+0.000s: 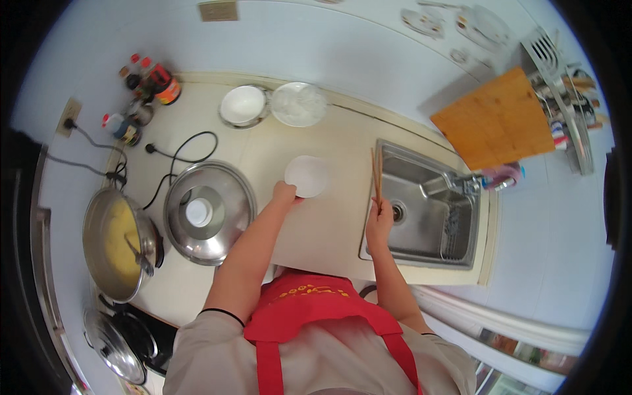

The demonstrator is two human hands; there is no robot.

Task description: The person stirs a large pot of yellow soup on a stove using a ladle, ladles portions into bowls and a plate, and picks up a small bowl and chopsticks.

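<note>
My left hand (286, 192) grips the near left rim of a small white bowl (307, 176) over the middle of the counter (316, 232). In my right hand (379, 219) is a bundle of brown chopsticks (377, 170), pointing away from me over the left edge of the steel sink (429, 217). Left of my left forearm lies a large domed steel lid (180, 224) with a white knob. Farther left, a deep steel pot (144, 222) holds yellow food (118, 237) and a ladle or spoon (140, 256).
White bowls (243, 104) and a white plate (298, 104) stand by the back wall. Sauce bottles (165, 86) fill the back left corner, near a loose black cable (190, 160). A wooden cutting board (496, 121) leans behind the faucet (464, 183). Another lid (113, 345) is at lower left.
</note>
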